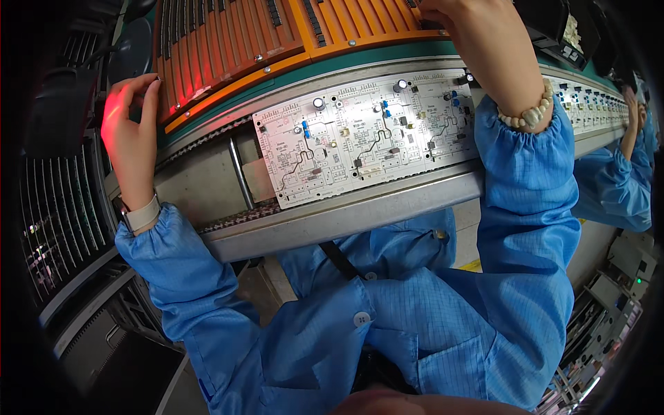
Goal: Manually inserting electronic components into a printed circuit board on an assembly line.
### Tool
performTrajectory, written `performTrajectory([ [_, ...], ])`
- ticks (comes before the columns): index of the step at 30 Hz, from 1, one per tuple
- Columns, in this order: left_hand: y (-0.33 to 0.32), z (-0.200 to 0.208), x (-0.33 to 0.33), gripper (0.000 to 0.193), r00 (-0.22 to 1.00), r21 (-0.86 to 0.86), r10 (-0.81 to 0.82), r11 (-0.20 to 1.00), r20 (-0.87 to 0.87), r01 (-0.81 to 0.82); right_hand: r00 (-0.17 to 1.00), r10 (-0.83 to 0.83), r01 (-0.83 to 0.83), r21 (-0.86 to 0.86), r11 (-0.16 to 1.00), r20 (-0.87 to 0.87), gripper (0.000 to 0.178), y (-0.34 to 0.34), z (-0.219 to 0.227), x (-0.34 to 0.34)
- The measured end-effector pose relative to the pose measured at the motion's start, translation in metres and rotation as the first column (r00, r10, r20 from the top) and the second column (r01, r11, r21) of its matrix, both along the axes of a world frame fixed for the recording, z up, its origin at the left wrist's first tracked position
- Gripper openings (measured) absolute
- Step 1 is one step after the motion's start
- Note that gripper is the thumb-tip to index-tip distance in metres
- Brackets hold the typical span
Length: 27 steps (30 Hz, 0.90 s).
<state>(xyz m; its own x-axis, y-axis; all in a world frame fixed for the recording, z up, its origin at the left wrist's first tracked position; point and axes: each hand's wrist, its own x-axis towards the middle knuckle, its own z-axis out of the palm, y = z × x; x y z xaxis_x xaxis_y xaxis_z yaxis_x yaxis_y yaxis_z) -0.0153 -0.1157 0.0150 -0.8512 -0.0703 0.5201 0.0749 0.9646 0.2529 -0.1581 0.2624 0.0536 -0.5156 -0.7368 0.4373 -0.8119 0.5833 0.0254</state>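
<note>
At the left, my left hand (129, 114) is raised beside the near left corner of an orange and brown slotted rack (228, 55). Its thumb and fingertips are pinched together; what they hold, if anything, is too small to make out. My right hand (470, 31) reaches over the right part of the rack, its fingers bent towards the slots and partly cut off by the upper edge. Dark small components (274, 12) fill parts of the slots. Between my arms lies a white circuit board panel (366, 131), with upright capacitors (319, 104) and small blue parts (386, 109) on it.
The panel rests on a conveyor with a metal front rail (346, 216) and a cross bar (240, 173). Further right are more boards (595, 104) and a co-worker's arm (626, 138). A black box (553, 31) stands at upper right; a dark slotted frame (66, 221) is at left.
</note>
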Motion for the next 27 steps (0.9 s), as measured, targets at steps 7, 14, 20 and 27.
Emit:
performTrajectory([
  [7, 0.033, 0.008, 0.005, 0.013, 0.998, 0.04, -0.037, 0.998, -0.046, 0.039, 0.985, -0.022, 0.066, 0.253, 0.965, -0.174, 0.007, -0.004, -0.004, -0.006],
  [14, 0.064, 0.007, 0.008, 0.011, 0.992, 0.116, -0.124, 0.985, -0.031, 0.127, 0.977, -0.053, 0.089, 0.171, 0.981, -0.208, 0.007, -0.007, -0.007, -0.006],
  [20, 0.096, 0.001, 0.015, 0.017, 0.951, 0.066, -0.309, 0.949, -0.006, 0.308, 0.976, -0.036, 0.082, 0.206, 0.975, -0.216, 0.007, -0.006, -0.011, -0.009],
  [27, 0.134, -0.011, 0.023, 0.017, 0.862, 0.212, -0.487, 0.865, 0.139, 0.455, 0.979, -0.015, 0.064, 0.231, 0.971, -0.205, 0.001, -0.006, -0.007, -0.01],
])
